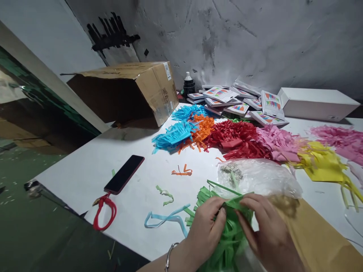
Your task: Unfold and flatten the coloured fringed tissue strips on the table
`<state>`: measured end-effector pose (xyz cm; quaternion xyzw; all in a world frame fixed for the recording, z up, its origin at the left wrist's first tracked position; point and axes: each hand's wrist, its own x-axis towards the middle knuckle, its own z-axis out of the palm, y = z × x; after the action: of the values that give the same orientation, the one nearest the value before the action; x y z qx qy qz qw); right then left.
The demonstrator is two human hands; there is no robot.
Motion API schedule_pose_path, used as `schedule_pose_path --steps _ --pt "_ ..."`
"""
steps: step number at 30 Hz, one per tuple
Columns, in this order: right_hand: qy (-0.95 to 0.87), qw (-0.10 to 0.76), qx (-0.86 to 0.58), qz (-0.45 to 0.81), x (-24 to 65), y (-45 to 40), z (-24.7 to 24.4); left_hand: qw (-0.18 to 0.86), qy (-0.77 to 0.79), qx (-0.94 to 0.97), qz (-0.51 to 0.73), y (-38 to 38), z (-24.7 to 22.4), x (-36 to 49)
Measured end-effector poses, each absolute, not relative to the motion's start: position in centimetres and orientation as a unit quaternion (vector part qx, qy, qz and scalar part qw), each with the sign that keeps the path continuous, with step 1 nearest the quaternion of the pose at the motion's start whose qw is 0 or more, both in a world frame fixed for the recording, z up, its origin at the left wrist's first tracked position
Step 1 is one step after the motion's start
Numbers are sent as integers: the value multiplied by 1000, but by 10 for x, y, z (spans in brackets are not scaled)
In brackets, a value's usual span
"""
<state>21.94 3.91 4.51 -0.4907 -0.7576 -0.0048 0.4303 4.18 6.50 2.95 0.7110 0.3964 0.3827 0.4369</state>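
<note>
a green fringed tissue-paper bundle (230, 238) sits between left hand (205, 228) and right hand (269, 226), both nearly closed, apparently pinching its top edge.

We look into what appears to be a small craft workshop or packing room, where a white-topped table (76, 181) carries heaps of fringed paper (238, 138) in blue, orange, red, pink and yellow, more green fringe (228, 241) in front, and a pile of flat printed boxes (221, 94). A large cardboard box (160, 90) lies open behind, and around the table we see a stained grey wall (181, 37) and a green floor (56, 241) dotted with scraps (111, 250)
</note>
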Motion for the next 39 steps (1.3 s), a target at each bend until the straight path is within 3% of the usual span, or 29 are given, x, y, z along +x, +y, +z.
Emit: schedule_pose_path --steps 3,5,10,18,22,26,32,39 --pt "-794 357 -470 -144 216 35 37 368 359 765 388 63 30 42" --pt "-806 329 -473 -133 218 34 35 298 345 798 395 62 28 40" --pt "-773 362 -503 134 230 37 52 178 306 849 392 65 30 32" --pt "-680 387 -486 389 240 32 68 181 241 847 437 71 46 34" --pt "-650 420 -510 375 243 26 72 166 206 853 451 71 53 32" --pt "-644 460 -543 279 249 16 76 157 190 857 452 70 66 28" --pt "-567 493 -644 142 292 -13 52 255 164 828 471 65 82 16" --pt "-330 541 -769 85 380 -71 11 557 386 474 562 69 126 33"
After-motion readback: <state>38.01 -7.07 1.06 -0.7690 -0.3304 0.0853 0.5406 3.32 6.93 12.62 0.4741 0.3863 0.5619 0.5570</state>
